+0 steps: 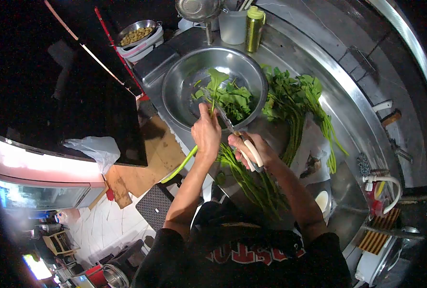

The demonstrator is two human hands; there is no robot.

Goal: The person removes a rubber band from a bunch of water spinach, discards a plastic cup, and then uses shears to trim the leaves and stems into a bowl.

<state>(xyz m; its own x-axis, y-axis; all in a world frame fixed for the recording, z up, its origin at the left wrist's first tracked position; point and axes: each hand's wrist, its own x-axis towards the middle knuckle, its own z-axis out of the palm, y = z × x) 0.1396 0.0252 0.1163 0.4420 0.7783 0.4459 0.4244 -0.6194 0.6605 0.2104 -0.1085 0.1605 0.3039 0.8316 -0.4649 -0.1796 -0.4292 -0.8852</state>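
Note:
My left hand [207, 132] pinches a long leafy green stalk [180, 165]. Its leaves hang over the metal bowl [167, 98], and its bare stem trails down past my wrist. In my right hand [262, 146] are scissors [252, 152] with whitish handles, their blades close beside the held stalk at the near rim. Cut leaves [239, 102] lie inside the bowl. A bundle of leafy greens [290, 98] rests on the counter right of it, stems toward me. More bare stems [252, 185] are spread on the counter below my hands.
A green bottle [254, 31], a whitish bucket [232, 28] and a strainer [199, 8] stand behind the bowl. At the far left is a dish of small round yellowish items [136, 35]. A plastic bag [96, 149] hangs at left. A red-and-white handled object [381, 194] sits right.

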